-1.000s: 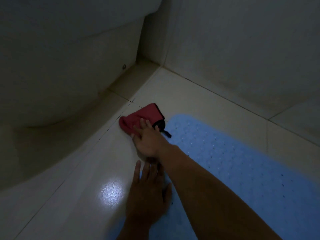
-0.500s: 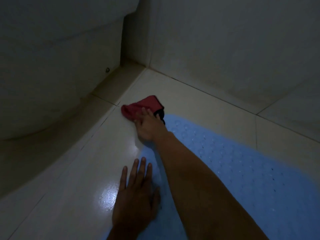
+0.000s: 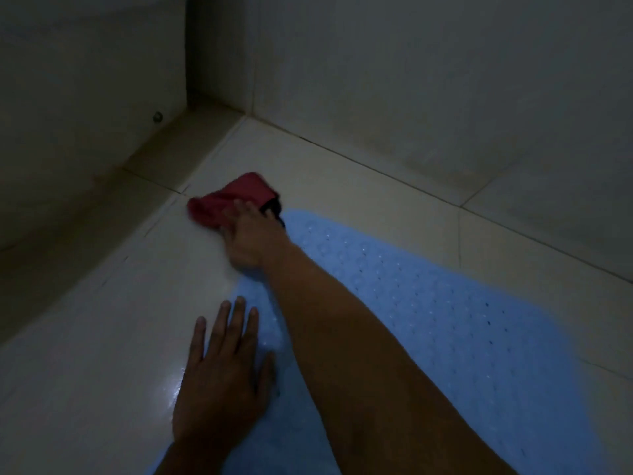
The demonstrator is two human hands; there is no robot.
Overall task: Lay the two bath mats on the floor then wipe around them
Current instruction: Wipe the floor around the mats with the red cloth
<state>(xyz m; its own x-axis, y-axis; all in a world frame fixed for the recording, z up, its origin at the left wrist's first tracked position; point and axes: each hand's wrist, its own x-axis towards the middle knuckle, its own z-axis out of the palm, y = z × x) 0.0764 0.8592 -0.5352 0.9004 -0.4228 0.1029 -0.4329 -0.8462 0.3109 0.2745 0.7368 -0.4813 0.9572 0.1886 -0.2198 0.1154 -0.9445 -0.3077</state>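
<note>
A light blue bath mat [image 3: 428,303] with small holes lies flat on the pale floor tiles, running from the centre to the lower right. A crumpled red cloth [image 3: 229,200] with a black edge rests on the tiles just beyond the mat's far corner. My right hand [image 3: 251,238] reaches across the mat and presses down on the cloth with its fingers spread over it. My left hand [image 3: 221,375] lies flat, fingers apart, on the mat's near left edge and the floor. Only one mat is in view.
The room is dim. A pale curved fixture [image 3: 68,114] with a small bolt [image 3: 157,116] stands at the left. A tiled wall [image 3: 445,80] runs along the back and right, meeting the floor [image 3: 102,337] in a corner.
My right hand has pushed the red cloth farther away along the floor, past the mat's corner. My left hand has stayed flat at the mat's edge.
</note>
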